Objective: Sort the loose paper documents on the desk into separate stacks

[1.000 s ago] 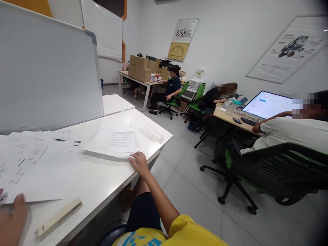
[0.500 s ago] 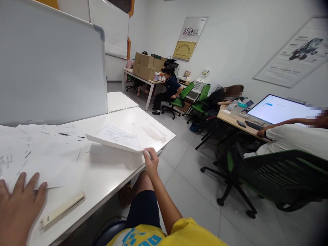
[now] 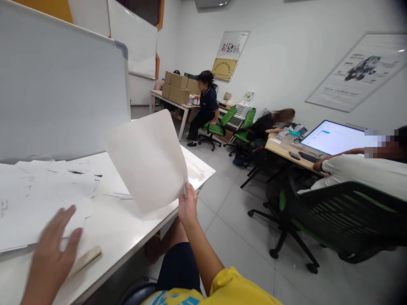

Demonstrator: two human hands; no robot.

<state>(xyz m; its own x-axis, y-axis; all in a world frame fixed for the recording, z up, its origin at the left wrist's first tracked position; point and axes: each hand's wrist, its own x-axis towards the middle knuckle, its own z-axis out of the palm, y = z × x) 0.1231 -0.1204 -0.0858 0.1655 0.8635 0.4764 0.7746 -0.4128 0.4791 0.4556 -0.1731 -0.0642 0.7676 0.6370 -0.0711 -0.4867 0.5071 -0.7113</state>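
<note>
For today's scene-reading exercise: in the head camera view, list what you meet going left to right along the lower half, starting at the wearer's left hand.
Left hand → beige flat bar → lifted paper sheet → right hand → green office chair.

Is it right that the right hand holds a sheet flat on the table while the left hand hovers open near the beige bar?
Not quite. The right hand holds the sheet lifted off the table and nearly upright, pinched at its lower corner, as the head view shows. The left hand does hover open near the beige bar.
</note>
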